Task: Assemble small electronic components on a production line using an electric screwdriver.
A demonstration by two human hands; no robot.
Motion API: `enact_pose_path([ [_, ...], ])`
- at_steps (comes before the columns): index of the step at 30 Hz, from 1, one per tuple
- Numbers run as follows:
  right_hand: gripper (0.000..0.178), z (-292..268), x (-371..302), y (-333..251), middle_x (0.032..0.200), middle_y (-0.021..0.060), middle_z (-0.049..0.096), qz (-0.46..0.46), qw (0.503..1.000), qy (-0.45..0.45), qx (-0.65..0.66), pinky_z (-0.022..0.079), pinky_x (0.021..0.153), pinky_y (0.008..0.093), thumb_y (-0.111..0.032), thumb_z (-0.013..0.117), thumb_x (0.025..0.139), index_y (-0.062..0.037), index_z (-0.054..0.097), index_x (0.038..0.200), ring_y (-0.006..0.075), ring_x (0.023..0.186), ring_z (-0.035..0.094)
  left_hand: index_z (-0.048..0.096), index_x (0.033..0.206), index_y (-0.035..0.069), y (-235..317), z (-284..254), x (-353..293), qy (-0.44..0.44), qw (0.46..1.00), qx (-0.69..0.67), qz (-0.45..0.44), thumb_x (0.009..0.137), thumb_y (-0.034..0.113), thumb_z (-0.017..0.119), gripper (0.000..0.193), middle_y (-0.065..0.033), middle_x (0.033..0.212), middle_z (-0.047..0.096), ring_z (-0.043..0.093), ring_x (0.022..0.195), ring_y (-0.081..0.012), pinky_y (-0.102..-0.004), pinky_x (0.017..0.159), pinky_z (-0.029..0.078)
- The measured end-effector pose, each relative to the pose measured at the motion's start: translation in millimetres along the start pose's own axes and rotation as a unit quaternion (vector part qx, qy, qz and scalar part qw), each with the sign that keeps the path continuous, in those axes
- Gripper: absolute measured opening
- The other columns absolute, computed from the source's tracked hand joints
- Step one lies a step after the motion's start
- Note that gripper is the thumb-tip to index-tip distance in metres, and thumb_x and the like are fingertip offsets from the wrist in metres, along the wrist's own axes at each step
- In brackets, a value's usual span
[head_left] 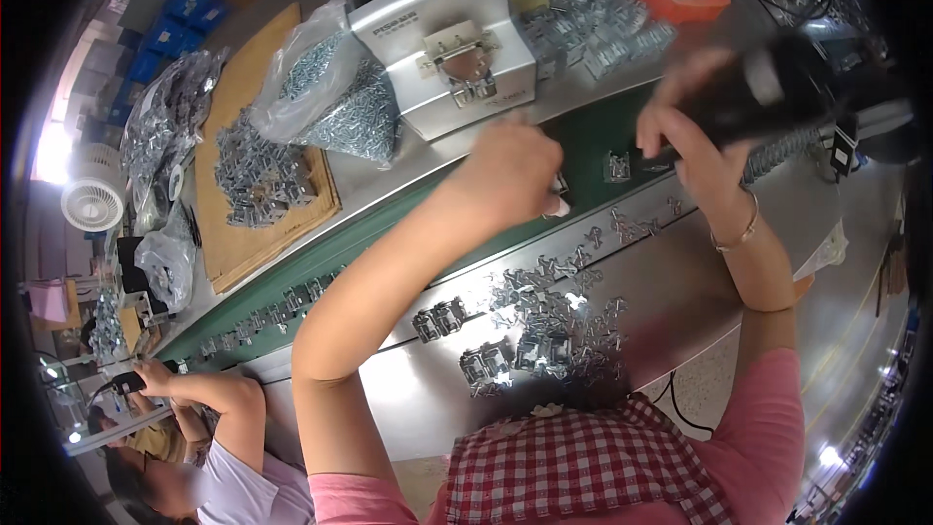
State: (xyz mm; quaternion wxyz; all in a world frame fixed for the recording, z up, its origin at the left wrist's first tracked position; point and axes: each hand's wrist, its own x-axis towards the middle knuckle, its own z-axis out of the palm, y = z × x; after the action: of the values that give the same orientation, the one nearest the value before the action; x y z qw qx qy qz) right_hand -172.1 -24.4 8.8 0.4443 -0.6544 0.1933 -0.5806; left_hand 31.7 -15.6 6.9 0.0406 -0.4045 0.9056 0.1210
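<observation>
My left hand [510, 175] is closed over the green belt [583, 131], knuckles up and slightly blurred. A bit of metal and something white show at its fingertips; what it holds is mostly hidden. My right hand [700, 160], with a bracelet at the wrist, wraps round a black power screwdriver [777, 87], which lies slanted and is smeared by motion. Between the hands a small metal bracket assembly [617, 166] sits on the belt. Nearer to me, a heap of small metal brackets [554, 306] and a few larger metal assemblies [486, 365] lie on the steel worktop [418, 408].
Beyond the belt stand a silver screw feeder [447, 39], a clear bag of screws [340, 102], cardboard [326, 185] bearing metal parts, and an orange-red bin [700, 5]. More assemblies [282, 311] line the belt leftward. Another person [233, 428] works at lower left with a black tool [126, 382].
</observation>
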Motion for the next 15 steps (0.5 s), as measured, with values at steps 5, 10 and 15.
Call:
enact_pose_path([
  [5,0.028,40.1,49.6,-13.7,0.066,0.0065,0.052,0.059,0.997,-0.044,0.02,0.044,0.05,0.0255,0.008,0.053,0.078,-0.0002,0.039,0.101,0.0144,0.051,0.052,0.06,0.09,0.0,22.2,23.4,-8.4,0.132,0.988,-0.079,0.026,0.063,0.028,0.076,0.041,-0.0142,0.084,0.063,0.057,0.089,-0.0334,-0.0401,0.083,0.044],
  [10,0.029,78.6,96.1,-17.8,0.068,0.0069,0.055,-0.119,0.988,-0.002,0.095,0.045,0.051,0.025,0.005,0.055,0.08,-0.0002,0.04,0.104,0.0133,0.053,0.054,0.062,0.087,0.002,27.9,32.7,-17.3,0.158,0.984,-0.078,0.008,0.066,0.015,0.068,0.025,-0.0165,0.094,0.058,0.048,0.1,-0.033,-0.0398,0.086,0.04],
  [15,0.024,115.0,111.3,-4.9,0.066,0.0023,0.057,-0.017,0.998,-0.026,0.058,0.043,0.051,0.0222,0.0,0.064,0.078,0.0004,0.052,0.098,0.0089,0.054,0.055,0.063,0.086,0.005,29.0,37.1,-16.8,0.153,0.979,-0.13,-0.034,0.065,0.005,0.061,0.021,-0.015,0.094,0.058,0.049,0.097,-0.0323,-0.0407,0.084,0.039],
])
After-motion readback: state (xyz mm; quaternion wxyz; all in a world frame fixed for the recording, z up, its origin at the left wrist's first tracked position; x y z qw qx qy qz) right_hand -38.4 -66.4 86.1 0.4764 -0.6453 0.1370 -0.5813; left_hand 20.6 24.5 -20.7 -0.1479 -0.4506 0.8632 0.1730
